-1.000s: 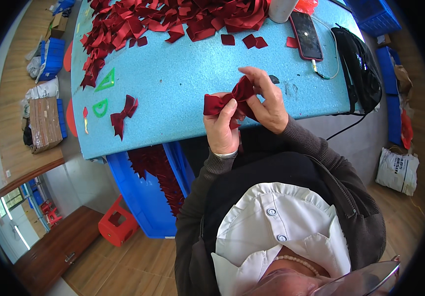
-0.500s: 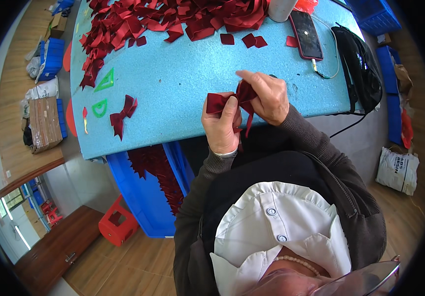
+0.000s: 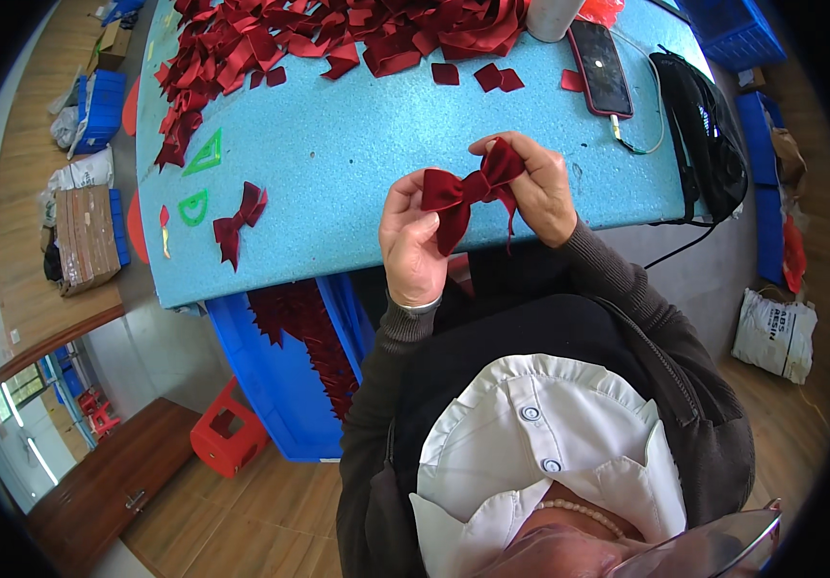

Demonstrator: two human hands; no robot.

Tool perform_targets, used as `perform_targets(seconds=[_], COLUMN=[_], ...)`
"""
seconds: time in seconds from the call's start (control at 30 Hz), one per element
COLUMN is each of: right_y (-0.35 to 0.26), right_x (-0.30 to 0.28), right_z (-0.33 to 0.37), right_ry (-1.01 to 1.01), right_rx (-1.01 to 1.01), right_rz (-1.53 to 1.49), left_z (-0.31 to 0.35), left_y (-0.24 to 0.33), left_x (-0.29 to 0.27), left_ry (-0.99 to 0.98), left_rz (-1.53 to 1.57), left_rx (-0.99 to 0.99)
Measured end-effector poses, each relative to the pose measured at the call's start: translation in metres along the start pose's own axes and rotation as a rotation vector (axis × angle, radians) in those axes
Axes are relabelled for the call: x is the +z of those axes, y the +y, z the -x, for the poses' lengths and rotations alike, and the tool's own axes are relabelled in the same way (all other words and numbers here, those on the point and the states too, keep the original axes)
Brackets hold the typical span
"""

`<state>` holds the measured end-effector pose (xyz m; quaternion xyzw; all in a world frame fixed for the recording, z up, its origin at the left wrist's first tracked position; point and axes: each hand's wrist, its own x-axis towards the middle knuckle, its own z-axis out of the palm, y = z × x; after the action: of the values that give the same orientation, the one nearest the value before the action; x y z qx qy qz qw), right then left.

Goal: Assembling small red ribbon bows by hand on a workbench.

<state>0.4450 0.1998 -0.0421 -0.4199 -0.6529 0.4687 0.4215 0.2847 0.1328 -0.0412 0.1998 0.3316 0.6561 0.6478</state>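
Note:
A dark red velvet bow is stretched between my two hands above the near edge of the blue table. My left hand pinches its left loop between thumb and fingers. At the opposite loop, my right hand grips with bent fingers. The knot in the middle faces up, and two tails hang below it. A second red bow lies on the table farther left, apart from my hands.
Loose red ribbon pieces heap along the far side. A phone with a cable and a black bag lie at the right. Green plastic rulers are at the left. Below the table edge stands a blue crate holding red bows or ribbon.
My hands have spread apart, the left one moving slightly left. The bow, earlier bunched and partly covered by my fingers, is now opened out with its knot and both loops showing.

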Motion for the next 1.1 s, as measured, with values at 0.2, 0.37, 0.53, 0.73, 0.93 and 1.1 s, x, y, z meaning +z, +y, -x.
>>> perform_targets(seconds=[0.2, 0.37, 0.53, 0.73, 0.93, 1.1], right_y=[0.003, 0.007, 0.014, 0.0, 0.005, 0.003], right_x=[0.006, 0.005, 0.005, 0.011, 0.012, 0.01], right_z=[0.006, 0.009, 0.012, 0.013, 0.015, 0.013], right_ry=[0.008, 0.034, 0.056, 0.07, 0.094, -0.015], right_rx=[0.14, 0.136, 0.152, 0.262, 0.246, 0.326], right_rz=[-0.256, -0.228, -0.263, -0.452, -0.452, -0.566], left_z=[0.004, 0.005, 0.003, 0.005, 0.003, -0.001], left_y=[-0.008, -0.011, -0.015, -0.016, -0.017, -0.016], left_x=[-0.004, 0.0, 0.004, 0.001, -0.003, -0.003], left_ry=[-0.021, -0.005, -0.031, -0.014, 0.0, 0.0], left_rz=[-0.079, -0.145, -0.28, -0.321, -0.6, -0.867], left_rx=[0.023, 0.047, 0.177, 0.184, 0.24, 0.35])
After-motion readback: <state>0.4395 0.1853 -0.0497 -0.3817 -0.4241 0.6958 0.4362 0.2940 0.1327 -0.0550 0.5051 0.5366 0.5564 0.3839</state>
